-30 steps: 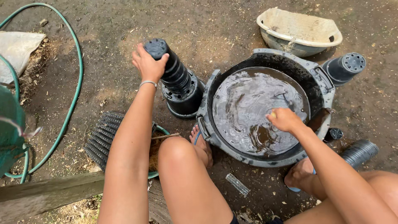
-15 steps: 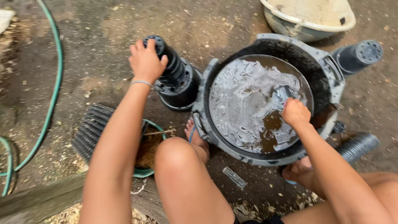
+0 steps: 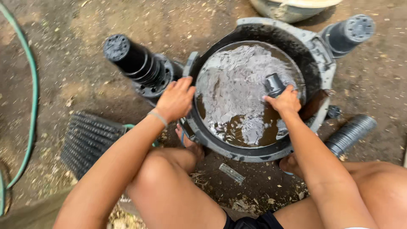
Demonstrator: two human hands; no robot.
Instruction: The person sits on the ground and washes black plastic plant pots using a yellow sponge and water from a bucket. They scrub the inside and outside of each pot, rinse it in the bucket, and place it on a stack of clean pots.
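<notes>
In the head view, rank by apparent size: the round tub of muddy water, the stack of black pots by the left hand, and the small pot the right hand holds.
1. Round tub
2. Stack of black pots
3. Small pot, partly hidden by the right hand

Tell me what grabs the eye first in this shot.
The big round tub of muddy water at centre, where the right hand dips a small black pot at the surface. The left hand rests by the tub's rim, next to a tipped stack of black pots on the dirt.
</notes>
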